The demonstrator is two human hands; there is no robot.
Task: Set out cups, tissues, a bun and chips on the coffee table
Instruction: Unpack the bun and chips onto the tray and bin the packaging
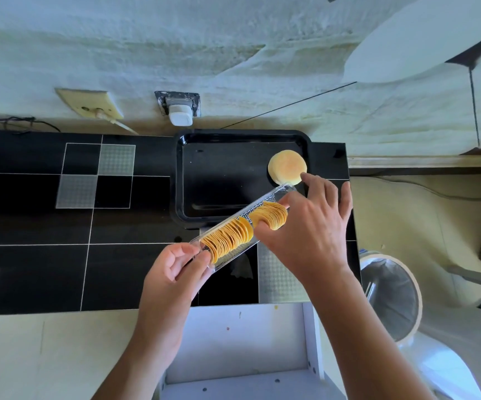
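Both hands hold a clear tray of chips (240, 230) above the near right part of the black table (31, 269). The left hand (175, 267) pinches its near end. The right hand (311, 223) wraps around its far half. The bun (287, 166) sits at the right edge of the black tray (219, 174).

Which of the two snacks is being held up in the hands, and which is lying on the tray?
The chips, stacked in a clear plastic sleeve, are held by the left hand and right hand. The bun rests on the black tray.
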